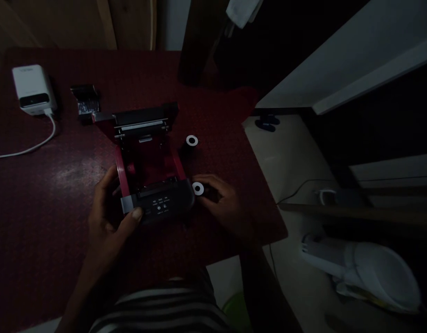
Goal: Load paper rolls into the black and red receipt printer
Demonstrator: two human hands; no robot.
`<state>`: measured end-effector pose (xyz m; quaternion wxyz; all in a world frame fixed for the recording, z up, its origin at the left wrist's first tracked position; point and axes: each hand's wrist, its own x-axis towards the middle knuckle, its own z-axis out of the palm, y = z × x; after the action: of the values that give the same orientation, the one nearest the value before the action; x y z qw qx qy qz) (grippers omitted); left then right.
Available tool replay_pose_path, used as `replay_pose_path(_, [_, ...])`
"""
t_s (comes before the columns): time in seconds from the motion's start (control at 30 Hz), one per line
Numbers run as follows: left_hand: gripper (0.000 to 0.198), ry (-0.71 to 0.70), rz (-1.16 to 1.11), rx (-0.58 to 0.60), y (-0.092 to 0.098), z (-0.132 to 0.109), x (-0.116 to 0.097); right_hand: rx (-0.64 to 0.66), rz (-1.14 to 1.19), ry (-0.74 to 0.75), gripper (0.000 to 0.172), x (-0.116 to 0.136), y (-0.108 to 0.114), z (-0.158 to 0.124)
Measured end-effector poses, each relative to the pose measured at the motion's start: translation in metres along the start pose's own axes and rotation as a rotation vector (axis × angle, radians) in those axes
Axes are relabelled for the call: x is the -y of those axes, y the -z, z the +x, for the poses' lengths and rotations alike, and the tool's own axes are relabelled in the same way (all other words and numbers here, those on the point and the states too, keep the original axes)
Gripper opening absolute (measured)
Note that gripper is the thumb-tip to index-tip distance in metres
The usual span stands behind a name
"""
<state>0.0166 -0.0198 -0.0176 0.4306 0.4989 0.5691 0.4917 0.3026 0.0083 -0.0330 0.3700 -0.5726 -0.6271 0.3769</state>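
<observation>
A red and black label printer (164, 201) stands on the dark red table with its lid (140, 118) raised, so its red inner bay is exposed. My left hand (111, 215) is closed on the printer's left side, thumb on the front panel near the buttons and fingers along the side wall. Beside the printer's right front corner, my right hand (220, 196) pinches a small roll (198, 188) with a white ring-shaped end and a dark centre. Just behind it on the table sits a dark roll (191, 141) with a similar white end.
A white power bank (33, 88) with a white cable (40, 147) lies at the table's left. Near the raised lid is a small black and silvery piece (85, 101). The table's right edge drops to a floor with slippers (268, 122) and a white appliance (366, 268).
</observation>
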Motion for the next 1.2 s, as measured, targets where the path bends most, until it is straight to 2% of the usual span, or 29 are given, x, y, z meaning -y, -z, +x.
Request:
replay_pose_path(0.07, [0.082, -0.023, 0.009, -0.007, -0.001, 0.001, 0.001, -0.017, 0.001, -0.002, 0.028, 0.002, -0.001, 0.001])
replay_pose_path(0.17, [0.084, -0.059, 0.019, -0.007, -0.001, 0.002, 0.000, -0.043, -0.069, -0.021, 0.033, 0.023, 0.019, 0.000])
replay_pose_path(0.2, [0.083, -0.059, 0.020, -0.001, -0.002, 0.002, -0.001, -0.052, -0.113, 0.012, 0.036, 0.035, 0.029, 0.001])
replay_pose_path(0.3, [0.079, -0.043, 0.018, 0.018, -0.002, 0.002, -0.003, -0.058, -0.282, 0.295, 0.039, 0.076, 0.046, 0.012])
replay_pose_path(0.4, [0.080, -0.075, -0.009, 0.009, -0.003, 0.002, 0.000, 0.085, -0.472, 0.544, 0.032, 0.109, 0.034, 0.036])
replay_pose_path(0.47, [0.081, -0.092, -0.026, 0.000, -0.004, 0.002, 0.003, 0.204, -0.629, 0.607, 0.032, 0.122, 0.013, 0.054])
replay_pose_path(0.6, [0.084, -0.065, -0.016, 0.022, -0.003, 0.002, 0.002, 0.423, -0.951, 0.484, 0.032, 0.139, -0.030, 0.080])
replay_pose_path(0.73, [0.084, -0.018, -0.019, 0.053, 0.000, 0.002, -0.006, 0.536, -1.061, 0.328, 0.032, 0.152, -0.049, 0.093])
replay_pose_path(0.83, [0.083, -0.007, -0.031, 0.064, 0.000, 0.002, -0.007, 0.579, -1.056, 0.256, 0.034, 0.152, -0.055, 0.101])
replay_pose_path(1.03, [0.087, -0.018, -0.027, 0.073, 0.001, 0.002, -0.002, 0.602, -1.002, 0.226, 0.033, 0.137, -0.059, 0.109])
replay_pose_path(1.13, [0.087, -0.034, -0.022, 0.068, 0.001, 0.003, -0.001, 0.596, -0.887, 0.226, 0.040, 0.130, -0.052, 0.106])
replay_pose_path(1.2, [0.085, -0.031, -0.020, 0.070, 0.001, 0.003, -0.001, 0.573, -0.729, 0.280, 0.047, 0.126, -0.041, 0.102])
